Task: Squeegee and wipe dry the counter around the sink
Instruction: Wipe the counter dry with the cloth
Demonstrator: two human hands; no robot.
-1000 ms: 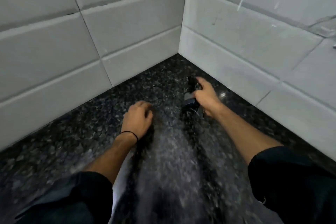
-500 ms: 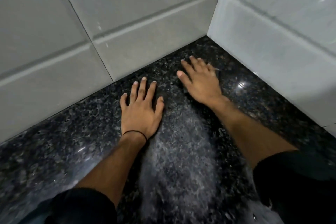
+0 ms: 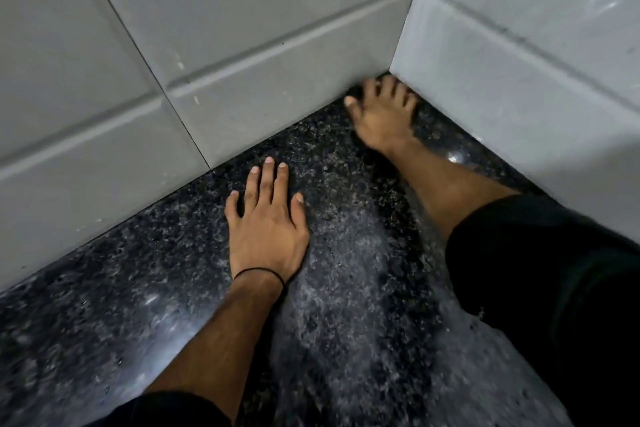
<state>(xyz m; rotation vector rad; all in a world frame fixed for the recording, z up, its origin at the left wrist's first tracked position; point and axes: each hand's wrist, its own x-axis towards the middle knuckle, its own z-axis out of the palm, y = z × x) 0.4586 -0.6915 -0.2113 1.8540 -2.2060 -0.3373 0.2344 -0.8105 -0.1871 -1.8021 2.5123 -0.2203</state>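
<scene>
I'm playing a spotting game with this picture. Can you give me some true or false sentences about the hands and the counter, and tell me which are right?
1. The left hand lies flat on the counter, fingers straight. True.
2. The right hand grips a squeegee. False: no tool shows in it; it reaches into the corner where the walls meet.
3. A black band circles the left wrist. True.
4. The counter is white. False: it is dark and speckled; the walls are pale.
</scene>
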